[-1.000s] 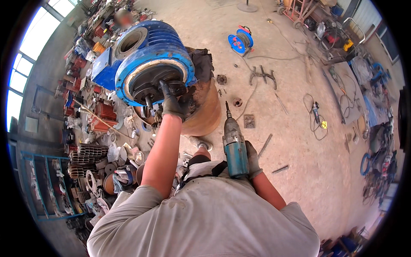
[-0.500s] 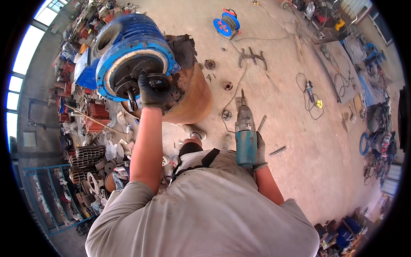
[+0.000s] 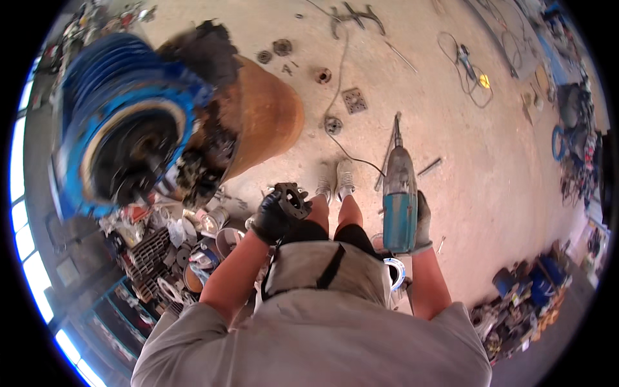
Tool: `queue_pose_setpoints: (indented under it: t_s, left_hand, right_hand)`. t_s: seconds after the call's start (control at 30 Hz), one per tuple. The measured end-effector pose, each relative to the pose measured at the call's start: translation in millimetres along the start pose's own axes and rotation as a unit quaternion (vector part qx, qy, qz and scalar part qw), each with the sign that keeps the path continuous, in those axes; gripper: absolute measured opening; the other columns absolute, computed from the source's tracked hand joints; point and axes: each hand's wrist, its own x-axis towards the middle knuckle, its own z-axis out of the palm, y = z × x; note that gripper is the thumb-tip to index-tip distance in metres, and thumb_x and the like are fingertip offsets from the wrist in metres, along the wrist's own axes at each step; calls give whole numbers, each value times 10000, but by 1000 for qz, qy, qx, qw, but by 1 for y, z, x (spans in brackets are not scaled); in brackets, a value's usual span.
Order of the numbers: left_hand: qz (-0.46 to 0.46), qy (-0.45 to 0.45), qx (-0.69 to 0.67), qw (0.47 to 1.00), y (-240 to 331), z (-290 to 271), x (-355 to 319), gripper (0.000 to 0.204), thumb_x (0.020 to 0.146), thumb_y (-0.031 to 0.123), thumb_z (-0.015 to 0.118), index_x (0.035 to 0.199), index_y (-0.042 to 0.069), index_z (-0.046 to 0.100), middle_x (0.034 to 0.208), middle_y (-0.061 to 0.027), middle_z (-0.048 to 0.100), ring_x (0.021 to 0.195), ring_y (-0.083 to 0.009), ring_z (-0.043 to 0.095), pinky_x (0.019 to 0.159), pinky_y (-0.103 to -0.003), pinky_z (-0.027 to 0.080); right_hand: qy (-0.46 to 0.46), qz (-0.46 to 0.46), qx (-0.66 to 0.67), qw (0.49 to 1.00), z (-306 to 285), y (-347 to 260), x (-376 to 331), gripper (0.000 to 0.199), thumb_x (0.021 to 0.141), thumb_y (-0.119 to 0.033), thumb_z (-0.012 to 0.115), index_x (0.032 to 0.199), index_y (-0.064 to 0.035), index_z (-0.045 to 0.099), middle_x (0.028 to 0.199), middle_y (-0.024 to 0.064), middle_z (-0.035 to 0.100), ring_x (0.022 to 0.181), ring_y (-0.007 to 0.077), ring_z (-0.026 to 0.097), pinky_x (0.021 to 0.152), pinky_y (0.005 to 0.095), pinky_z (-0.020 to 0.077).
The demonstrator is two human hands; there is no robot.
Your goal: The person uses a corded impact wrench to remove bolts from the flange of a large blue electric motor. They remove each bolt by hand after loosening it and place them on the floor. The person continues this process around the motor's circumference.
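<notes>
My left hand (image 3: 269,220), in a black glove, grips a dark metal flange ring (image 3: 294,202) with a hole through its middle, just in front of my body. My gloved right hand (image 3: 422,220) is closed around a teal and grey corded impact wrench (image 3: 400,216), its long nose pointing away from me over the floor. To the left, a large blue motor housing (image 3: 122,145) with a round open end and a dark, greasy interior rests on a rusty drum (image 3: 271,116). Motion blurs the housing, so details inside it cannot be made out.
Several flanges, a square plate (image 3: 354,100) and a gear puller (image 3: 356,18) lie on the concrete floor ahead. A corded grinder (image 3: 465,59) lies further right. Metal bars (image 3: 429,166) lie by the wrench. Piled parts line the left side and lower right.
My left hand has come away from the housing's open end and back toward my body with the flange ring. The wrench stays in my right hand. The view has turned.
</notes>
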Motion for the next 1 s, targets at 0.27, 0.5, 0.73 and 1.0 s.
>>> queue_pose_setpoints:
  t_s: [0.27,0.5,0.73,1.0]
  left_hand:
    - [-57,135,-101,984,-43,-64,288,223,1012,349,693,891,179,613,780,-24,611,749,-235,598,838,-436,555]
    - [119,120,662,730,-127,-131,548,502,798,397,879,1075,75,611,1009,-132,694,1028,-315,683,905,-441,572]
    - [156,-37,981,108,-181,-204,720,1097,772,317,845,1668,53,269,1614,-303,363,1453,-534,378,1200,-578,358]
    - [209,14,949,237,-191,-190,715,987,849,443,810,1622,26,361,1635,-309,359,1484,-488,392,1238,-514,349]
  right_hand:
    - [47,100,185,977,-100,124,54,798,962,-724,609,1385,-46,607,1225,141,701,960,240,716,821,418,636]
    - [74,89,403,908,-211,221,130,708,1028,-652,501,1419,-72,616,1288,142,699,1096,295,706,932,444,613]
    - [192,32,437,878,-305,299,151,590,1077,-527,498,1422,-63,613,1303,136,687,1129,292,691,966,432,594]
    - [245,14,413,877,-317,308,140,458,1133,-385,495,1425,-51,610,1320,129,672,1167,289,674,1006,417,572]
